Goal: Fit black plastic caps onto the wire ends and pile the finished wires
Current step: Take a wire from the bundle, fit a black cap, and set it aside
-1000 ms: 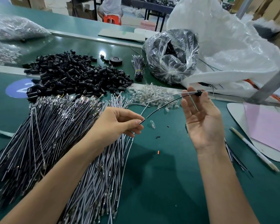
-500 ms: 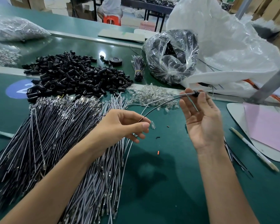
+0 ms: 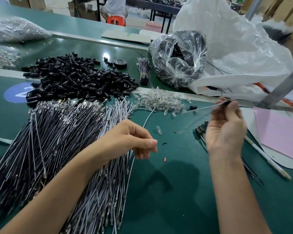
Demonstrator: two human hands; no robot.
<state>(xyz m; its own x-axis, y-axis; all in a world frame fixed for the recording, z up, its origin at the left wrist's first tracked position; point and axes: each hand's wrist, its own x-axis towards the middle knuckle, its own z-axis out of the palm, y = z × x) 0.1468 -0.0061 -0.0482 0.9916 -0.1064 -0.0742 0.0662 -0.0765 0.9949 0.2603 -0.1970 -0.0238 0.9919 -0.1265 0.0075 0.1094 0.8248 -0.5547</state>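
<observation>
spreading from the near left edge of the green table [image 3: 176, 208] are two heaps, dark wires [image 3: 41, 146] on the left and grey wires [image 3: 105, 191] beside them, each too many to count. the left hand [image 3: 130, 141] hovers over the grey heap, fingers loosely curled with nothing seen between them. the right hand [image 3: 225, 129] is raised, its fingertips pinched on the capped end of one wire [image 3: 208, 106], which is blurred. a few capped wires [image 3: 200, 130] lie under that hand, partly hidden. one white pen [image 3: 267, 160] and one pink sheet [image 3: 281, 132] lie to the right. one loose bulb [image 3: 158, 130] sits between the hands. farther off are a heap of clear bulbs [image 3: 159, 100], a heap of black caps [image 3: 74, 78] and a blue sticker [image 3: 15, 93] reading "2". beyond lie one tape roll [image 3: 120, 63], one tied bundle [image 3: 143, 70], and one clear bag [image 3: 178, 58] of dark contents that cannot be made out.
</observation>
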